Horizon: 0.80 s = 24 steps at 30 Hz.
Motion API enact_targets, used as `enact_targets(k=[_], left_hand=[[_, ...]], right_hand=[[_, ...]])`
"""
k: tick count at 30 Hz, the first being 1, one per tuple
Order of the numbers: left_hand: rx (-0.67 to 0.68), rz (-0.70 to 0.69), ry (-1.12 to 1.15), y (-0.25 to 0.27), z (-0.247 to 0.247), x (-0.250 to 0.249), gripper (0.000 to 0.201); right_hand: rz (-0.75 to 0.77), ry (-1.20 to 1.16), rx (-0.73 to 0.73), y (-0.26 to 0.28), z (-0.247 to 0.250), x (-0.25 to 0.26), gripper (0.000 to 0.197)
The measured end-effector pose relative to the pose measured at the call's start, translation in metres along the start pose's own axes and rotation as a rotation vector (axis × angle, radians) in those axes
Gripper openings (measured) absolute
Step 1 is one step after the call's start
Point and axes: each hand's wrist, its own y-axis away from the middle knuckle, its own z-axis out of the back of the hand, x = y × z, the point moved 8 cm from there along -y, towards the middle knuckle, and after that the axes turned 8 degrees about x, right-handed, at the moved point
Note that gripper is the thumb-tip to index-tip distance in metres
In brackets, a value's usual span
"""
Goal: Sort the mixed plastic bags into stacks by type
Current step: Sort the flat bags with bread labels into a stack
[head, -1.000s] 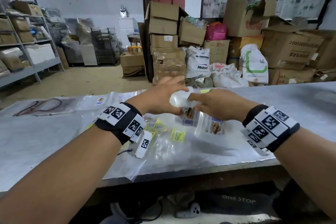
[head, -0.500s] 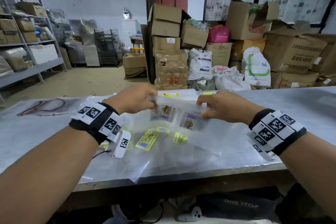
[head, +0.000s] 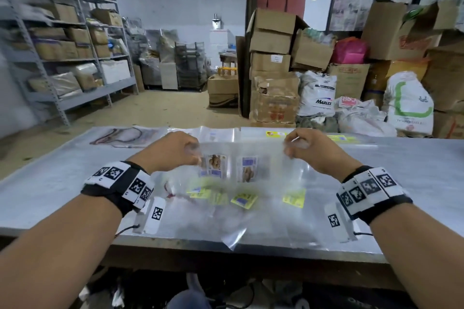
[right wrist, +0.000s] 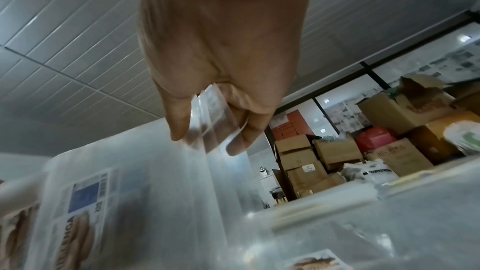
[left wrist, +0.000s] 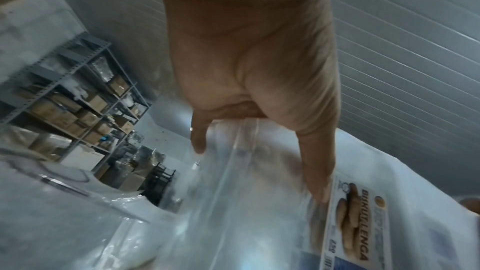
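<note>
- Clear plastic bag with biscuit labels [head: 236, 165]: held up just above the table's middle, stretched flat between both hands, two printed labels showing side by side, the left one reading "BISKUIT LENGA" in the left wrist view.
- Left hand [head: 173, 152]: fingers curled and pinching the bag's left top edge; thumb and fingertip seen pressed on the film in the left wrist view.
- Right hand [head: 307, 149]: fingers and thumb clamped on the bag's right top corner, a fold of film between them in the right wrist view.
- Best kept taut and level at both top corners, so the labels can be read and the type settled before any lowering.
- Slippery, limp film by the look of it: likely to sag or slide out of a loose pinch, so grip worth keeping firm and even.
- Loose pile of clear bags with yellow labels [head: 243, 200]: lying mixed on the table just below and nearer; better not dragged along by the hanging lower edge.
- Flat bags along the far edge [head: 273, 134]: seemingly laid-out bags, yellow-labelled toward the right; a matching biscuit-label stack not clearly made out from here.
- Grey metal table [head: 50, 190]: bare room at left and right for a fresh stack if none matches.
</note>
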Motion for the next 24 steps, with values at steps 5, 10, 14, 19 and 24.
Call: enact_targets(k=[5, 10, 14, 19, 24], left_hand=[[-0.049, 0.094, 0.145, 0.013, -0.005, 0.038, 0.063], [-0.18, 0.121, 0.438, 0.025, -0.013, 0.065, 0.065], [-0.273, 0.119, 0.941, 0.024, -0.038, 0.086, 0.057], [-0.277, 0.133, 1.004, 0.014, -0.055, 0.078, 0.028], [-0.276, 0.128, 0.999, 0.007, -0.058, 0.074, 0.021]], right_hand=[[0.028, -0.171, -0.094, 0.0, -0.012, -0.01, 0.017], [-0.025, -0.411, -0.13, 0.002, -0.022, -0.036, 0.029], [-0.063, -0.632, -0.167, 0.005, -0.029, -0.049, 0.038], [-0.121, -0.683, -0.152, 0.005, -0.046, -0.052, 0.026], [-0.093, -0.718, -0.129, 0.002, -0.055, -0.042, 0.012]])
